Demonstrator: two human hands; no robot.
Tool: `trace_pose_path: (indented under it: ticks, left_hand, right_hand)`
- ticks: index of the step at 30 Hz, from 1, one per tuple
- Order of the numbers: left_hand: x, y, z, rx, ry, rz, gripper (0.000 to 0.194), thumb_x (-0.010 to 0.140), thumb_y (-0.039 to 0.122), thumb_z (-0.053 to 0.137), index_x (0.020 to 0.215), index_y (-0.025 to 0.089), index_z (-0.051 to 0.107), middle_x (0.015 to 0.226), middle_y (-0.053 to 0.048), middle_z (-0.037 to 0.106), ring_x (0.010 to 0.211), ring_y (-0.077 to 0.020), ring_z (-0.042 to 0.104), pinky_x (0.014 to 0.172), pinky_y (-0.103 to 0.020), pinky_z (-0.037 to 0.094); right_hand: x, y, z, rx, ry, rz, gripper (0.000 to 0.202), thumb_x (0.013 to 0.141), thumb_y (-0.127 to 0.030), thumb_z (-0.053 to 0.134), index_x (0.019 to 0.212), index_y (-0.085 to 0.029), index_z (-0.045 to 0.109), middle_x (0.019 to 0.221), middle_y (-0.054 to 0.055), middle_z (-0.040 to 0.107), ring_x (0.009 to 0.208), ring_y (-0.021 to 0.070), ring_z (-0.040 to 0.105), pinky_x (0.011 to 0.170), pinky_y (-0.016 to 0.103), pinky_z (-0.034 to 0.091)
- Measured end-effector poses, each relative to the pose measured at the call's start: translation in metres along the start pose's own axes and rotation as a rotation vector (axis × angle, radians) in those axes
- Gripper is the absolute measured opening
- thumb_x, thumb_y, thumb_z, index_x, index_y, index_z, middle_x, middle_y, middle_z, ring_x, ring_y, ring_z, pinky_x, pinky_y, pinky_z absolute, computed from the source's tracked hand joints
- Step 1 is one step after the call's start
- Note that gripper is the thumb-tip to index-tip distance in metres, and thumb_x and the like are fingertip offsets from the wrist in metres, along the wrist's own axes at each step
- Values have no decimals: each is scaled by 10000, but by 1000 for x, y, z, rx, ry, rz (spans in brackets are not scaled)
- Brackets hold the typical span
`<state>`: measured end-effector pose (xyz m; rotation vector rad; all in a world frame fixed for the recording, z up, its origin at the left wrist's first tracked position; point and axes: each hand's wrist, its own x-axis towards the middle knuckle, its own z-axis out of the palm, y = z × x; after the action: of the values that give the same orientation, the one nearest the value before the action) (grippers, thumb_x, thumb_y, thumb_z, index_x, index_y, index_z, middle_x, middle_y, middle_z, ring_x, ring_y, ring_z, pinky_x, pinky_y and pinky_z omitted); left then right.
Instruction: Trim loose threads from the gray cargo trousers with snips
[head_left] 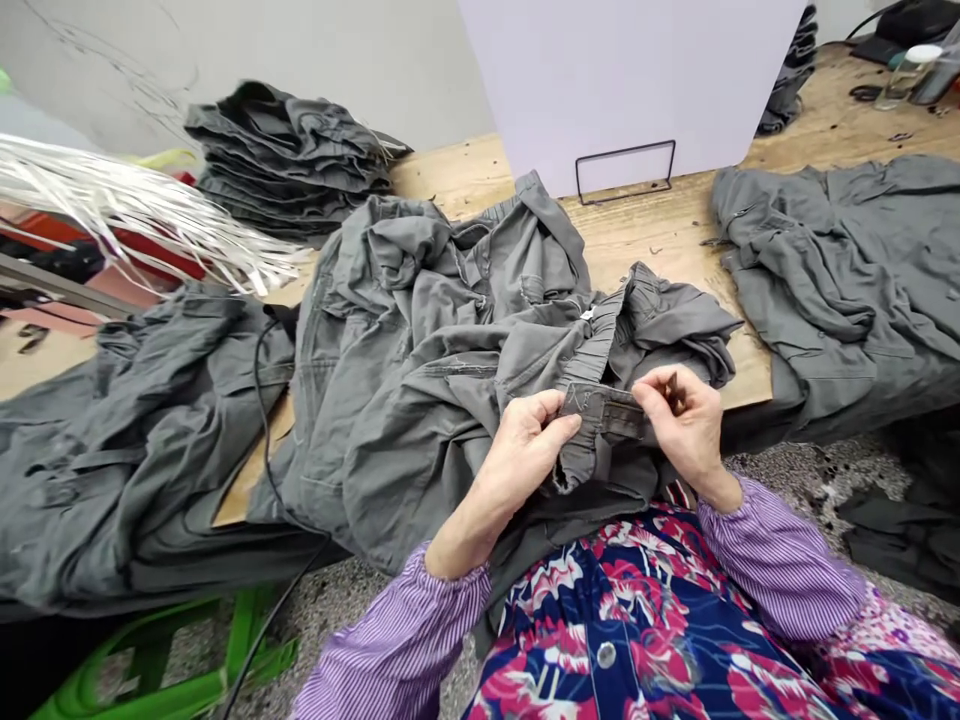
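Observation:
A grey garment [420, 400] with a gathered elastic waistband lies bunched over the table's front edge. My left hand [529, 440] pinches one end of its waistband between thumb and fingers. Close by on the right, my right hand [684, 415] grips the same band with thumb and forefinger. Small brown-handled scissors or snips seem to be tucked in the right palm, mostly hidden by the fingers. Between the two hands the band is stretched flat, with loose threads along it.
Folded grey garments [292, 160] are stacked at the back left. More grey clothes [135, 420] hang over the left edge, and others [847, 260] lie right. White strips [135, 200], a pale board [637, 80], a wire stand [626, 150], a black cable [262, 440] and a green stool [180, 660] surround them.

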<state>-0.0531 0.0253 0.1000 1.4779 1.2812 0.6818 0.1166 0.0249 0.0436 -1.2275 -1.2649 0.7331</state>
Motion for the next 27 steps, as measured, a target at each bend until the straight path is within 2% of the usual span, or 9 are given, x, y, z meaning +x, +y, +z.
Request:
trace_pose_path:
  ticks: [2, 5, 9, 12, 17, 19, 22, 24, 27]
  left_hand:
    - [0, -2, -2, -154, -39, -35, 153, 779, 265, 523, 709, 141, 580, 631, 5, 534, 579, -109, 453, 552, -230, 330]
    - [-4, -3, 0, -220, -61, -56, 159, 761, 268, 547, 673, 138, 572, 614, 14, 511, 559, -91, 414, 526, -214, 313]
    - [-5, -8, 5, -230, -30, -54, 196, 742, 259, 570, 597, 132, 536, 597, 13, 494, 566, -84, 396, 510, -203, 298]
    - [-5, -13, 6, -310, 14, -88, 188, 724, 262, 594, 603, 132, 534, 576, 21, 490, 533, -73, 385, 492, -197, 288]
    - [-5, -16, 3, -510, 33, -127, 175, 682, 236, 631, 591, 134, 522, 543, 34, 496, 486, -58, 390, 486, -187, 317]
    - [-5, -16, 2, -556, 17, -143, 156, 683, 237, 632, 608, 130, 545, 554, 28, 522, 489, -61, 411, 496, -188, 336]
    - [-4, -17, 0, -584, -10, -144, 139, 688, 234, 632, 622, 129, 570, 567, 22, 545, 498, -64, 428, 509, -187, 346]
    - [-4, -17, 0, -594, -16, -137, 135, 691, 227, 630, 622, 128, 572, 569, 23, 541, 505, -61, 424, 516, -183, 341]
    - [-5, -17, 0, -590, -21, -122, 143, 691, 212, 626, 602, 130, 549, 547, 34, 504, 499, -54, 391, 510, -178, 322]
  right_hand:
    - [-7, -6, 3, -93, -48, -157, 171, 786, -358, 618, 807, -190, 598, 582, -17, 512, 481, 97, 411, 469, 244, 347]
    - [-11, -5, 15, -192, -123, -423, 138, 811, -284, 587, 910, -189, 603, 641, 19, 577, 544, 132, 490, 542, 276, 410]
    - [-9, 2, 31, -322, -127, -663, 126, 819, -117, 456, 805, -184, 561, 644, 28, 574, 598, 148, 513, 581, 278, 400]
    - [-10, 2, 32, -333, -149, -698, 147, 801, -80, 419, 742, -188, 498, 610, 12, 524, 578, 142, 479, 565, 267, 376]
    - [-21, -5, 15, -207, -286, -665, 123, 846, -100, 425, 774, -192, 465, 618, -9, 489, 558, 120, 443, 553, 243, 370]
    - [-24, -5, 7, -283, -274, -651, 43, 883, -192, 449, 863, -177, 484, 698, 23, 530, 606, 134, 466, 571, 257, 392]
    - [-23, -4, 2, -538, -249, -647, 216, 913, -327, 423, 997, -140, 488, 825, 89, 559, 710, 184, 493, 620, 308, 414]
    - [-20, -3, 2, -680, -260, -672, 212, 921, -297, 405, 1008, -132, 504, 827, 98, 566, 747, 204, 491, 648, 326, 408]
    - [-16, -2, 5, -759, -284, -731, 166, 908, -245, 441, 974, -127, 538, 800, 92, 583, 734, 203, 482, 647, 322, 388]
